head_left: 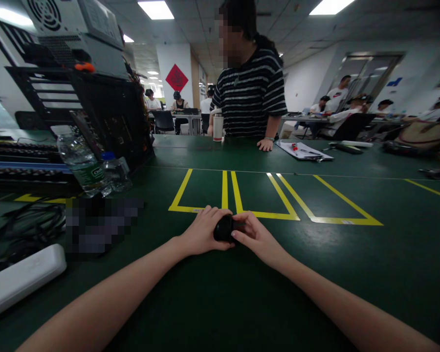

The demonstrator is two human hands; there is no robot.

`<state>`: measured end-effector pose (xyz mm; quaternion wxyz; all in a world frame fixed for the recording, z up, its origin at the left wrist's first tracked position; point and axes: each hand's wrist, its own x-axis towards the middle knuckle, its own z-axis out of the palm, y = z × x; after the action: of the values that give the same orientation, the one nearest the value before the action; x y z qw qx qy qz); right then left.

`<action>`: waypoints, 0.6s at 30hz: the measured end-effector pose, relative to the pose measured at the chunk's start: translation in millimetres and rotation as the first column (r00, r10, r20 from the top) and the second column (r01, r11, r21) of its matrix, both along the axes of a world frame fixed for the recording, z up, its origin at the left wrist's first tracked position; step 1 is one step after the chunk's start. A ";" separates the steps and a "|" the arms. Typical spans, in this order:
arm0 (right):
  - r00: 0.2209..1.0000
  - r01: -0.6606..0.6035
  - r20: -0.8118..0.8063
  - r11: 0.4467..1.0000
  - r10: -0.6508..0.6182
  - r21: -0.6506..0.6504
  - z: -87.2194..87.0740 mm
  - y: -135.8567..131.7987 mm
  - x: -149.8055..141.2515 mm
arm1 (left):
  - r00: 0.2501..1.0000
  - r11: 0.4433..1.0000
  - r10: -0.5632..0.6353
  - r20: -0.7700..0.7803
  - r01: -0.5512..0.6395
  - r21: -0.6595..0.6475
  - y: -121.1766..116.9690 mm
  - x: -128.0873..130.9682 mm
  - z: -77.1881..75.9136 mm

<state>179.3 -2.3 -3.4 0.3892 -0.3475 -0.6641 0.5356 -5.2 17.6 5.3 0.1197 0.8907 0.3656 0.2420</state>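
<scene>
A small black rounded object [223, 228] rests on the dark green table [242, 293] just below the yellow taped boxes [238, 200]. My left hand [204, 231] curls around its left side. My right hand [254, 236] grips its right side with thumb and fingers closed on it. Both forearms reach in from the bottom edge. What the object is cannot be made out.
Two plastic water bottles [83, 164] lean at the left beside a black open computer case [110, 117]. A white power strip [20, 278] and black cables [25, 227] lie at the near left. A person in a striped shirt [247, 93] stands across the table beside a clipboard [304, 151].
</scene>
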 end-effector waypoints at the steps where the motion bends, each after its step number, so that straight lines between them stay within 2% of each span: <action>1: 1.000 0.009 0.014 1.000 -0.009 0.002 1.0 -0.2 -0.2 | 1.000 1.000 -0.006 0.000 0.006 -0.011 -0.5 -0.3 1.2; 7: 0.999 -0.025 0.029 1.000 0.025 -0.018 5.7 -1.5 -0.2 | 1.000 0.999 -0.025 -0.012 0.024 -0.048 -2.7 -2.3 6.4; 18: 0.999 -0.048 -0.016 0.999 0.048 0.007 0.8 -3.0 2.3 | 0.999 0.999 -0.025 -0.025 0.024 -0.024 -1.4 -3.1 4.8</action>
<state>181.6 -5.3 -2.6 0.3828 -0.3257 -0.6709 0.5452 -8.2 16.1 10.0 0.1287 0.8967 0.3589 0.2247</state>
